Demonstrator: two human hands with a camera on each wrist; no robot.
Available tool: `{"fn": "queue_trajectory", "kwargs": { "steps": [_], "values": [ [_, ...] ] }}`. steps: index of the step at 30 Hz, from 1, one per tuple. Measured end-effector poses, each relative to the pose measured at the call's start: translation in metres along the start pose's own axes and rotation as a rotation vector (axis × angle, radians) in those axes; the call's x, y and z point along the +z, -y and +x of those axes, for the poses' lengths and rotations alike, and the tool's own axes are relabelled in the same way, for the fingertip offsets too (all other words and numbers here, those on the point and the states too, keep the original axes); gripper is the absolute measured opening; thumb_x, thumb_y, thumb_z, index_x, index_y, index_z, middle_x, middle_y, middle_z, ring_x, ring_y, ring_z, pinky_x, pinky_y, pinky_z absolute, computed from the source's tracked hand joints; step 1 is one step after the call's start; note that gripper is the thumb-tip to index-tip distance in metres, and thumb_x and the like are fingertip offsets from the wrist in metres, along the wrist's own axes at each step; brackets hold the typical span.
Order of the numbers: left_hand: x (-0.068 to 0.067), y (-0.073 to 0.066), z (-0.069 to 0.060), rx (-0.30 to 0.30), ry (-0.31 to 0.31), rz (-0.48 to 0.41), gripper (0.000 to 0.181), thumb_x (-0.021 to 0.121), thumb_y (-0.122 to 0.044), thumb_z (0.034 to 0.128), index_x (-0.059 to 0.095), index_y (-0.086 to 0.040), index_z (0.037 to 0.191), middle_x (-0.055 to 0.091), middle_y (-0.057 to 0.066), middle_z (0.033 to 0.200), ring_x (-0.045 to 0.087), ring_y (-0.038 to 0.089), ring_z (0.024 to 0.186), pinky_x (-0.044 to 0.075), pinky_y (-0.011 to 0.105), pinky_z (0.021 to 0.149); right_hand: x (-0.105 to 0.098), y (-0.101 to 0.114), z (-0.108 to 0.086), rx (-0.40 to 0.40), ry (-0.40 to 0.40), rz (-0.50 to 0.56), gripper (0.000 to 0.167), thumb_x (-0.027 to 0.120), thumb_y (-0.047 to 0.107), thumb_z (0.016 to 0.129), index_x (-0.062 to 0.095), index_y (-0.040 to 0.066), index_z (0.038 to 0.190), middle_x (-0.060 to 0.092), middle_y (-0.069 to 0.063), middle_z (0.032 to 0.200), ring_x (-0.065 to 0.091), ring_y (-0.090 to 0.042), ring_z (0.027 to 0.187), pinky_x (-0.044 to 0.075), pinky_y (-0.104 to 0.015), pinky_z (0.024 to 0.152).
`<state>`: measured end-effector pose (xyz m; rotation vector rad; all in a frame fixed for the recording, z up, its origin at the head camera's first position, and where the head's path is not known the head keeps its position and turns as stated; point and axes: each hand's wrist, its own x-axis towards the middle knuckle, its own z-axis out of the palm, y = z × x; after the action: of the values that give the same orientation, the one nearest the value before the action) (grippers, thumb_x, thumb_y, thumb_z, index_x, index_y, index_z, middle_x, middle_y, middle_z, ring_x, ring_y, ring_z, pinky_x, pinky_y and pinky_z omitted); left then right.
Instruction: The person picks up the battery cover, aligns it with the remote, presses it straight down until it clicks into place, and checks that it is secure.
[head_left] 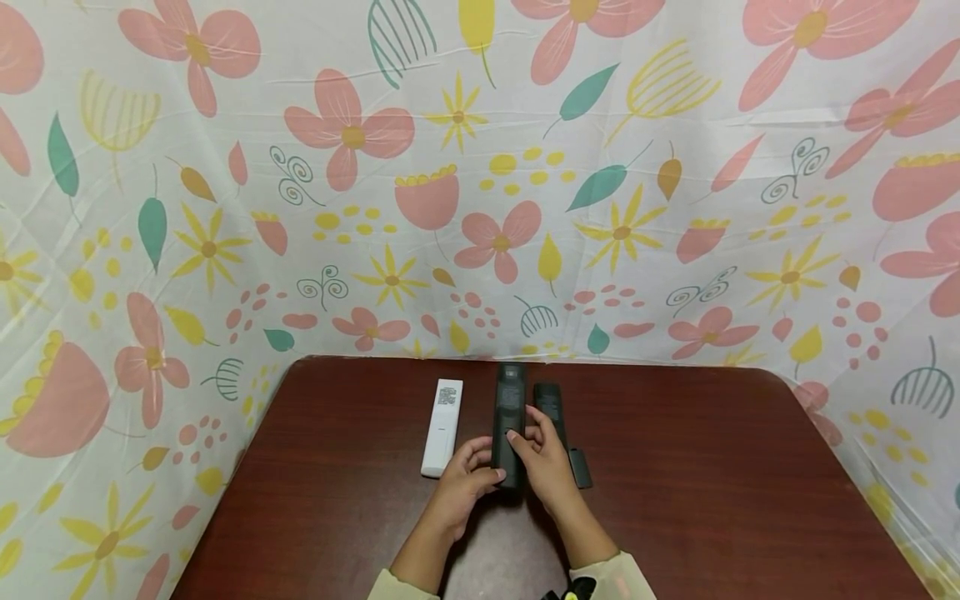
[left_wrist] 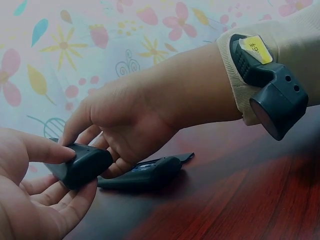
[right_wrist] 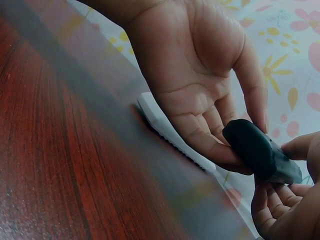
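A black remote control (head_left: pixel 510 408) is held up over the table, its back with a label turned up. My left hand (head_left: pixel 467 482) grips its near end, thumb on one edge and fingers on the other. The right hand (head_left: pixel 547 465) holds it from the right side, with the thumb (left_wrist: pixel 60 149) of my left hand and the right fingers around it in the left wrist view. My right thumb presses on the remote's back, near its middle. In the right wrist view the near end of the black remote (right_wrist: pixel 262 152) shows between both hands.
A white remote control (head_left: pixel 442 429) lies back up to the left. On the right lies a second black remote (head_left: pixel 550 408), its battery compartment apparently uncovered, with a small black cover (head_left: pixel 580 468) at its near end. Behind the brown table (head_left: pixel 712 483) hangs a flowered cloth (head_left: pixel 495 167).
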<state>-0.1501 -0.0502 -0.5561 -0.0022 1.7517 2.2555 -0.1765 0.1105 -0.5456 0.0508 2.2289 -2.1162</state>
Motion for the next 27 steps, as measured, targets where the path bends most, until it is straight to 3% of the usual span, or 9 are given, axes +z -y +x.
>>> {"fn": "queue_trajectory", "kwargs": {
  "steps": [12,18,23,27],
  "values": [
    [-0.001,-0.003,-0.001,0.004,-0.005,-0.003,0.062,0.068,-0.005,0.0896,0.043,-0.001,0.146,0.059,0.021,0.133,0.064,0.014,0.099,0.052,0.028,0.084,-0.001,0.002,-0.002,0.007,0.018,-0.032,0.065,0.061,0.031,0.102,0.031,0.019,0.158,0.063,-0.014,0.125,0.064,-0.018,0.103,0.049,-0.034,0.093],
    [-0.001,-0.003,-0.001,0.009,-0.015,-0.013,0.062,0.067,-0.006,0.0910,0.042,0.000,0.148,0.059,0.022,0.135,0.063,0.014,0.100,0.052,0.027,0.085,-0.001,0.004,-0.004,0.018,0.030,-0.079,0.066,0.061,0.031,0.102,0.029,0.020,0.159,0.058,-0.016,0.135,0.062,-0.021,0.110,0.050,-0.038,0.094],
    [-0.001,-0.003,0.001,0.009,-0.026,-0.016,0.062,0.068,-0.008,0.0917,0.042,0.000,0.148,0.058,0.023,0.136,0.064,0.014,0.101,0.053,0.027,0.087,0.001,0.021,-0.011,0.029,0.041,-0.103,0.065,0.060,0.023,0.102,0.030,0.013,0.159,0.055,-0.020,0.136,0.061,-0.023,0.106,0.050,-0.035,0.087],
    [-0.002,-0.002,0.001,0.014,-0.026,-0.023,0.063,0.068,-0.009,0.0925,0.042,0.000,0.149,0.057,0.023,0.137,0.064,0.014,0.102,0.054,0.027,0.087,0.001,0.014,-0.007,0.029,0.042,-0.102,0.065,0.061,0.022,0.102,0.030,0.014,0.159,0.055,-0.020,0.136,0.060,-0.021,0.102,0.048,-0.032,0.081]
  ]
}}
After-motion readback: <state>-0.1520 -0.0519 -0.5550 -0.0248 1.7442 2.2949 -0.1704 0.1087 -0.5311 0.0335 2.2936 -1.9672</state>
